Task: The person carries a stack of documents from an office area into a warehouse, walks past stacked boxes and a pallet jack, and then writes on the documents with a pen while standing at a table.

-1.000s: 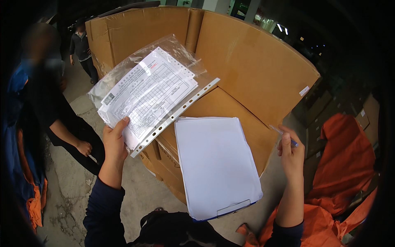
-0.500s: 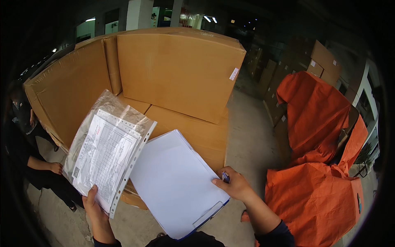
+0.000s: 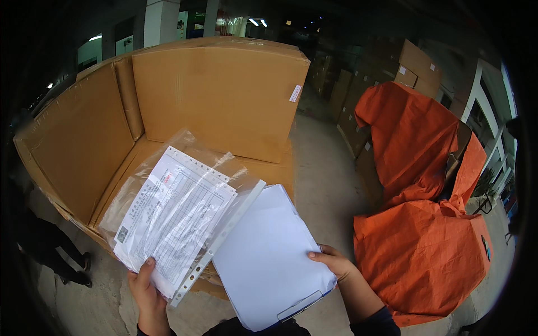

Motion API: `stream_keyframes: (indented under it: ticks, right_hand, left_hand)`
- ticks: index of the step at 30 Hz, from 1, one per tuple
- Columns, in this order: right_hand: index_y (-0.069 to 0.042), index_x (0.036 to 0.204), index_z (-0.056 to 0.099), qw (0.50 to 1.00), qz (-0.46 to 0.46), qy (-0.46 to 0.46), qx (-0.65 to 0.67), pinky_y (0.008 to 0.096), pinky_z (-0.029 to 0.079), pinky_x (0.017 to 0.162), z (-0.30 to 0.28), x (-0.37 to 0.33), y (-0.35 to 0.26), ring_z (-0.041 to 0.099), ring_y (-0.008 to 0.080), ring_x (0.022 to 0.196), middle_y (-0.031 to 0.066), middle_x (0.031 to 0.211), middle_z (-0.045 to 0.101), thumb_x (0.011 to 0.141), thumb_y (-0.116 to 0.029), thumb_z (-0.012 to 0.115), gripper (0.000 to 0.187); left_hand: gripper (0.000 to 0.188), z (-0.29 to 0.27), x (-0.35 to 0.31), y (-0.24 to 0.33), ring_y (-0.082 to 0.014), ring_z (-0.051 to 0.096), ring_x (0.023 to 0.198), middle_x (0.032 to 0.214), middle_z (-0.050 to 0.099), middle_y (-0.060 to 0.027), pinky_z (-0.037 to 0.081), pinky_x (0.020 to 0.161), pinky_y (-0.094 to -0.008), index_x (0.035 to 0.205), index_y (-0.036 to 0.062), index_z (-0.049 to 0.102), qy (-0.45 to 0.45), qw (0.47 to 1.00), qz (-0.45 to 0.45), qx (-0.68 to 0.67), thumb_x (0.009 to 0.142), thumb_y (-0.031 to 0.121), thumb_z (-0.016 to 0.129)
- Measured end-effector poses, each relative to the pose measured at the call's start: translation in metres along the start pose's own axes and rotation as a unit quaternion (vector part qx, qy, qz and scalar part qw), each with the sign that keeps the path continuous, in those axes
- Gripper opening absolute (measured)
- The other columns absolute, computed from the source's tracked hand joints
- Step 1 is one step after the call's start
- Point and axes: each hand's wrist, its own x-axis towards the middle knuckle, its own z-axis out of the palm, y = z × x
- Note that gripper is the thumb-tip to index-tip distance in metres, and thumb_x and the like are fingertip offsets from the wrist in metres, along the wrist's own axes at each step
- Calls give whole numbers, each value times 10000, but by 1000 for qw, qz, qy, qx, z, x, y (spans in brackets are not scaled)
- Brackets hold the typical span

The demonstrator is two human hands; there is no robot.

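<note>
My left hand (image 3: 147,294) is closed on the lower edge of a clear punched plastic sleeve (image 3: 238,221), thumb on top. Printed forms (image 3: 176,218) lie inside the sleeve, slightly tilted. In my right hand (image 3: 339,266) is the right edge of a clipboard (image 3: 301,305) bearing a stack of blank white sheets (image 3: 269,252), its metal clip toward me. The sleeve's punched strip overlaps the left side of the sheets. My right fingers are mostly hidden beneath the board, and no pen shows clearly there.
Large cardboard boxes (image 3: 213,101) stand ahead, with another box (image 3: 78,140) on the left. At right, orange tarpaulin (image 3: 414,252) drapes over a pile beside stacked cartons (image 3: 358,140). A person's dark-trousered legs (image 3: 50,246) are at far left. Concrete floor (image 3: 316,162) runs between.
The sleeve has turned flatter and shifted right. The clipboard moved right too, and the pen seen earlier in my right hand is hidden. The view has swung right, shifting boxes and tarpaulin leftward.
</note>
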Motion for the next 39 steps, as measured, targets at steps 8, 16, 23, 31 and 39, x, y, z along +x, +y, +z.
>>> stream_keyframes:
  ticks: [8,16,23,31,39]
  right_hand:
    - [57,1264,516,975,-190,90,64,286,476,869,20,-46,51,615,152,955,97,1092,646,863,-157,677,482]
    - [28,1280,494,909,-296,201,213,318,506,846,16,-83,78,631,191,961,116,1095,642,837,-240,684,551]
    - [41,1272,499,921,-286,146,221,322,505,851,-29,-76,78,629,191,970,126,1116,641,816,-223,691,561]
    - [46,1268,510,950,-246,84,175,314,471,890,-175,-55,61,597,174,999,106,1112,632,789,-163,708,559]
    - [48,1253,508,979,-191,54,48,317,459,917,-312,-51,15,581,159,1028,104,1140,618,868,-116,662,447]
  left_hand:
    - [522,23,14,-4,-276,546,1171,1317,521,-212,430,999,-370,1339,-93,424,18,997,68,-18,874,62,603]
    - [448,51,29,-9,-227,570,1088,1227,578,-178,435,948,-334,1272,-104,479,-100,987,50,119,869,43,605]
    - [333,121,-44,-37,-181,606,994,1112,644,-135,464,887,-305,1192,-98,557,-288,940,-70,168,882,22,577]
    - [504,212,-123,-144,-269,588,1100,1214,587,-154,482,921,-400,1353,-42,426,-187,967,-146,90,884,107,534]
    - [586,318,-115,-263,-287,611,1053,1190,572,-176,526,872,-427,1357,-9,402,-241,941,-230,62,843,168,619]
